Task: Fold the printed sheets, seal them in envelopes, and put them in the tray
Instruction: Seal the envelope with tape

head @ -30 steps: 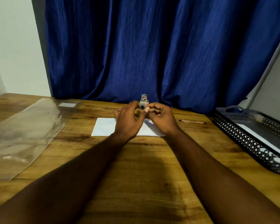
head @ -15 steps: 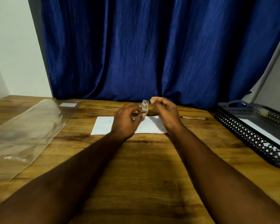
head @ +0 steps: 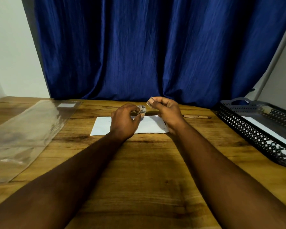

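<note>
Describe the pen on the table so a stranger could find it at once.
Start at the blue curtain behind the wooden table, then go to the black mesh tray on the right. Between the tray and the right hand lies the pen, flat on the wood. It is the only slim brown stick there, unlike the white envelope.

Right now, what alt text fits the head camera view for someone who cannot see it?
Above a white envelope on a wooden table, the left hand holds a small roll and the right hand pinches a small brownish piece. A pen and a black mesh tray lie to the right, a clear plastic sleeve to the left.
</note>
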### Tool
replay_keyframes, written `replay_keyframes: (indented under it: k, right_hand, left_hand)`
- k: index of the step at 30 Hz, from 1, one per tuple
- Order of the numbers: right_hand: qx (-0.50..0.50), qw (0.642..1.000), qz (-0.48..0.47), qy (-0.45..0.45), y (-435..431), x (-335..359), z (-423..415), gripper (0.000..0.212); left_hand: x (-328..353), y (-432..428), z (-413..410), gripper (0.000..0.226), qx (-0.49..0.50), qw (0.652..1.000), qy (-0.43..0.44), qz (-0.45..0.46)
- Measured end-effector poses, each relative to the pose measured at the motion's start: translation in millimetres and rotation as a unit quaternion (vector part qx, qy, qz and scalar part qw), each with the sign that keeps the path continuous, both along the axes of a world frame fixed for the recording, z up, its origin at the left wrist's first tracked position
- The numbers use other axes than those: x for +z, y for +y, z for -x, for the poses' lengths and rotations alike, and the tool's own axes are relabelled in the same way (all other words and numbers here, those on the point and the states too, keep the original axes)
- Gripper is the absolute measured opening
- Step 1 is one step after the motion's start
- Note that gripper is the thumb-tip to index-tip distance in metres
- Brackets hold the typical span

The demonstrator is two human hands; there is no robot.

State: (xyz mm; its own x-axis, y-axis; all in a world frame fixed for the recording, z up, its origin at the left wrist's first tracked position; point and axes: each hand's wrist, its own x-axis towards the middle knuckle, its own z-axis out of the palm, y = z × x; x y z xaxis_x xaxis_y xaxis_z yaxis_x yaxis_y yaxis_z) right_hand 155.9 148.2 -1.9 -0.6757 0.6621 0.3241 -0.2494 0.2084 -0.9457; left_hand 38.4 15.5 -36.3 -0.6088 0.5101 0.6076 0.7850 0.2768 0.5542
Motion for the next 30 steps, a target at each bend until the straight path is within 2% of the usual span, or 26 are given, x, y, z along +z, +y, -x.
replay_keyframes:
  k: [5, 10, 14, 16, 18, 21, 24, 26, 30]
  right_hand:
    - [0.048, 0.995, 0.042, -0.076, -0.1, 0.8, -1.2, 0.02]
    - [0.058, 0.993, 0.071, -0.075, -8.8, -0.8, 3.0, 0.02]
    - [0.007, 0.996, 0.083, -0.036, -3.6, -3.7, 9.0, 0.016]
    - [-0.048, 0.997, 0.049, -0.042, 10.0, -2.2, 10.0, 0.013]
    - [-0.115, 0.986, -0.053, -0.106, 31.2, 0.8, 7.0, 0.007]
    - [-0.186, 0.914, -0.276, -0.232, 65.7, 0.9, 5.2, 0.009]
    - [-0.194, 0.823, -0.426, -0.322, 83.6, 5.6, 11.9, 0.006]
    - [-0.191, 0.781, -0.475, -0.358, 92.0, 10.8, 19.2, 0.006]
    - [-0.187, 0.743, -0.496, -0.409, 106.5, 9.4, 32.9, 0.004]
  left_hand:
    - [5.8, -2.5, -5.0, 0.031, 0.013, 0.999, -0.02, -0.024]
    - [9.1, -3.6, -12.0, 0.03, -0.006, 1.0, -0.009, -0.025]
    - [6.6, -3.7, -12.1, 0.037, -0.014, 0.999, 0.007, -0.028]
    - [5.5, -2.5, -12.4, 0.046, -0.02, 1.0, 0.006, 0.023]
    - [4.8, 1.0, -12.5, 0.053, -0.025, 0.994, 0.022, 0.105]
    - [4.4, 7.4, -12.6, 0.06, -0.042, 0.98, 0.089, 0.175]
    - [3.0, 15.3, -12.4, 0.067, -0.066, 0.962, 0.12, 0.238]
    - [1.5, 18.8, -11.9, 0.067, -0.081, 0.956, 0.107, 0.261]
    - [-1.2, 23.4, -9.1, 0.068, -0.1, 0.951, 0.067, 0.285]
